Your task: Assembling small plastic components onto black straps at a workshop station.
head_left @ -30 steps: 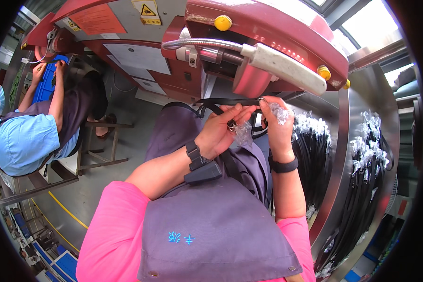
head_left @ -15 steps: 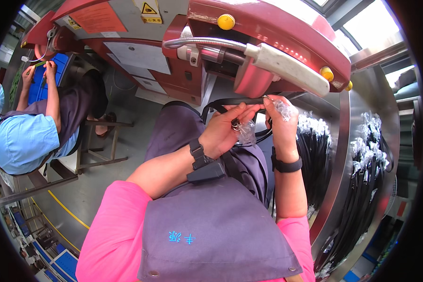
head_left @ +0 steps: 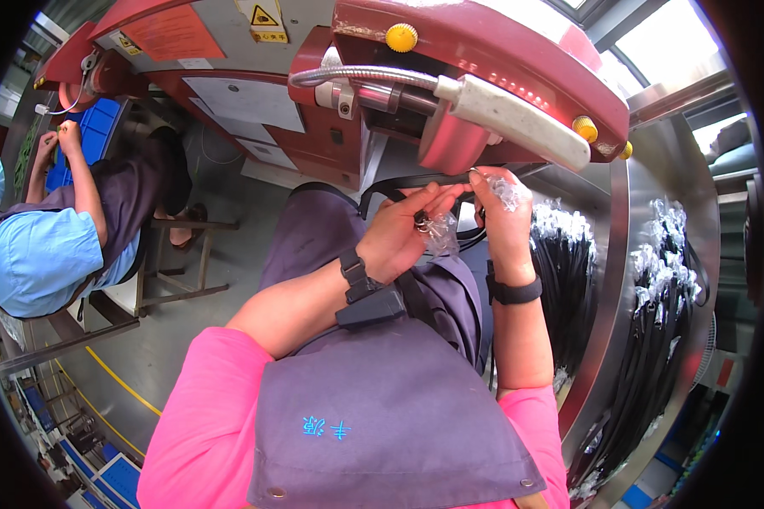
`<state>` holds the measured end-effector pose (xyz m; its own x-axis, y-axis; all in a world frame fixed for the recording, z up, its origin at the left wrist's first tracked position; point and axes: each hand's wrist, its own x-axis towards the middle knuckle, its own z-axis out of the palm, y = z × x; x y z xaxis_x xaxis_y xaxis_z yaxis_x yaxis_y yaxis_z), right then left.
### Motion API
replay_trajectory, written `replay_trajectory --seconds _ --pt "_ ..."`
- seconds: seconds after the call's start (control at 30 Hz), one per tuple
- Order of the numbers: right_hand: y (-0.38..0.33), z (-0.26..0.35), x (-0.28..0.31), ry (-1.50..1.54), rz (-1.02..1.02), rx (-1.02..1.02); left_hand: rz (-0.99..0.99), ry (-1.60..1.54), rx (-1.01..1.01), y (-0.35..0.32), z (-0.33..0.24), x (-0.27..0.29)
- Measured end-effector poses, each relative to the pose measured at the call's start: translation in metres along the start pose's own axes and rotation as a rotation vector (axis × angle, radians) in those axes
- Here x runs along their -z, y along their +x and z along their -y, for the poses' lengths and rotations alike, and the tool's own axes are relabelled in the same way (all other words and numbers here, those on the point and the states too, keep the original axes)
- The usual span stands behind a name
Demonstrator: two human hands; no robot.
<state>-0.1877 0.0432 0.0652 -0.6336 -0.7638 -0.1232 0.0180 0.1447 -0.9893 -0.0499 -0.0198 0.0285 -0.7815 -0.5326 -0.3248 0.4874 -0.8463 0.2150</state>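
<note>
A thin black strap (head_left: 396, 183) is stretched between my two hands just below the machine's pinkish-red roller (head_left: 452, 142). My left hand (head_left: 395, 236) is pinched round it, with a metal fitting and crumpled clear plastic wrap (head_left: 440, 234) at the palm. My right hand (head_left: 508, 229) grips the strap further right, between thumb and fingers. More clear plastic (head_left: 506, 195) sits by its thumb. The strap loops down to the left and behind my hands, so part of it is hidden. I cannot tell whether the strap touches the roller.
A pale handle-shaped lamp (head_left: 522, 123) on a bendable metal hose hangs over my hands from the red machine (head_left: 484, 51). At my right, many black straps (head_left: 564, 288) with plastic-wrapped ends lie in metal trays. A co-worker in a blue shirt (head_left: 47, 259) sits at the left.
My hands and the strap keep nearly the same place under the roller; the whole view has shifted slightly. The co-worker's hands have moved closer together.
</note>
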Motion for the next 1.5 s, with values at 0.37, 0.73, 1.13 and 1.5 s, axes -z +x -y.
replay_trajectory --seconds 0.37,0.73,1.13,1.5 --pt "-0.020 0.001 0.030 -0.610 0.279 0.774 -0.094 0.128 0.221 -0.007 0.009 0.018" --pt "-0.036 0.004 0.038 -0.787 0.242 0.581 -0.016 0.364 0.046 -0.014 0.009 0.027" --pt "-0.046 -0.009 0.025 -0.388 0.052 0.525 0.135 0.359 -0.080 -0.025 0.004 0.014" --pt "-0.024 -0.016 0.000 -0.073 -0.077 0.224 -0.040 0.121 -0.034 -0.014 0.002 0.008"
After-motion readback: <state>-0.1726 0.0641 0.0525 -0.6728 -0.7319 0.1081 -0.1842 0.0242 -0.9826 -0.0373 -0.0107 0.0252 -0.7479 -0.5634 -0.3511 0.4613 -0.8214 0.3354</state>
